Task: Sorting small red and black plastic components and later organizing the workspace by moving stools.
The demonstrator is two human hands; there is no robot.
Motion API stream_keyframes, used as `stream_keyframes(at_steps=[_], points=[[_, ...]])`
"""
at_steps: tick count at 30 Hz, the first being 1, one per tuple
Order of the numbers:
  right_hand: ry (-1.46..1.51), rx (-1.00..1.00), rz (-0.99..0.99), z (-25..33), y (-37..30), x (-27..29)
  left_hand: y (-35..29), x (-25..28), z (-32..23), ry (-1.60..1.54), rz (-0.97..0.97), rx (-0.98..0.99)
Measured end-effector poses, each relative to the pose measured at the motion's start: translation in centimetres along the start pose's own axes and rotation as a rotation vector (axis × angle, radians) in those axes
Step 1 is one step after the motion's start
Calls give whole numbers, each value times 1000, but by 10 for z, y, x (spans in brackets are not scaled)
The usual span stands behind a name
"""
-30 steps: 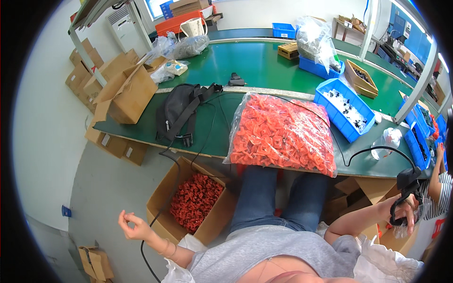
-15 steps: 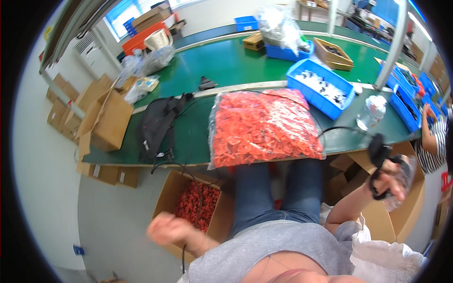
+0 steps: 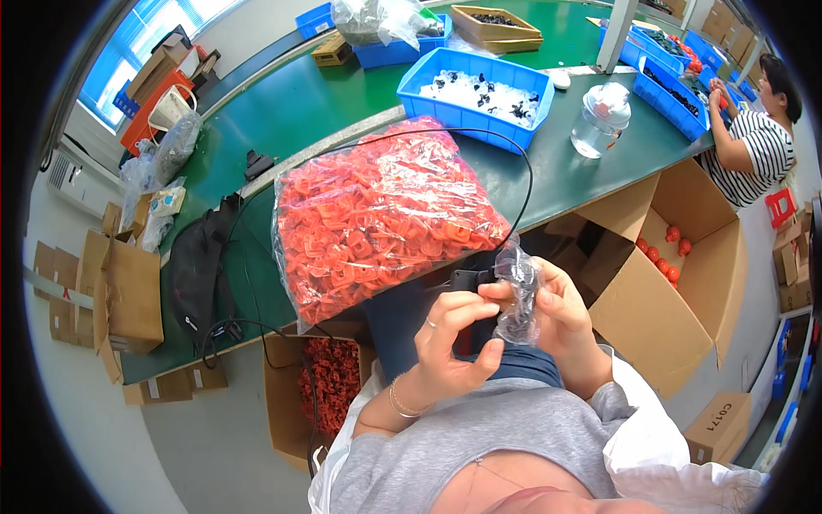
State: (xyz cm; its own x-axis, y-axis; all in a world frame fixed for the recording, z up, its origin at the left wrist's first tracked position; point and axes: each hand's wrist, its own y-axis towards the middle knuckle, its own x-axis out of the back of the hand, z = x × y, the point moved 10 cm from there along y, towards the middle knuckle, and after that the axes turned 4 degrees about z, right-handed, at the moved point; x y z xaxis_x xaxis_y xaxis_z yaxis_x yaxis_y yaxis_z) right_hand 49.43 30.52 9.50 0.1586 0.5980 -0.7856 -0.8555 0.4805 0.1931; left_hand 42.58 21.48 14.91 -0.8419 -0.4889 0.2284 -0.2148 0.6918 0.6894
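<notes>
My right hand grips a small, crumpled clear plastic bag with something dark inside, above my lap. Close by its left side is my left hand, thumb and fingers spread apart, fingertips at or near the plastic. A small black device on a black cable sits just beyond the left fingertips; what holds it up is hidden. In front of both hands, a large clear bag of red plastic parts lies at the bench's near edge.
A blue bin of white and black parts and a lidded clear cup stand on the green bench. At left lies a black pouch. Open cartons flank my legs, one with red balls. Another person works at far right.
My right hand has come in from the right with the plastic. My left hand has risen from beside the lower carton to meet it. The view has turned to the right.
</notes>
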Motion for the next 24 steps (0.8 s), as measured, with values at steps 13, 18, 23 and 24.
stream_keyframes(at_steps=[13,18,23,24], points=[[-273,56,-45,-21,13,12,-29,-8,66,-107,-57,433],[-266,66,14,-23,19,10,-37,-3,73,-275,-66,481],[-786,-41,171,-28,20,3,-33,8,68,-565,-136,502],[-1028,27,198,-23,24,-11,-34,7,69,-551,-133,533]])
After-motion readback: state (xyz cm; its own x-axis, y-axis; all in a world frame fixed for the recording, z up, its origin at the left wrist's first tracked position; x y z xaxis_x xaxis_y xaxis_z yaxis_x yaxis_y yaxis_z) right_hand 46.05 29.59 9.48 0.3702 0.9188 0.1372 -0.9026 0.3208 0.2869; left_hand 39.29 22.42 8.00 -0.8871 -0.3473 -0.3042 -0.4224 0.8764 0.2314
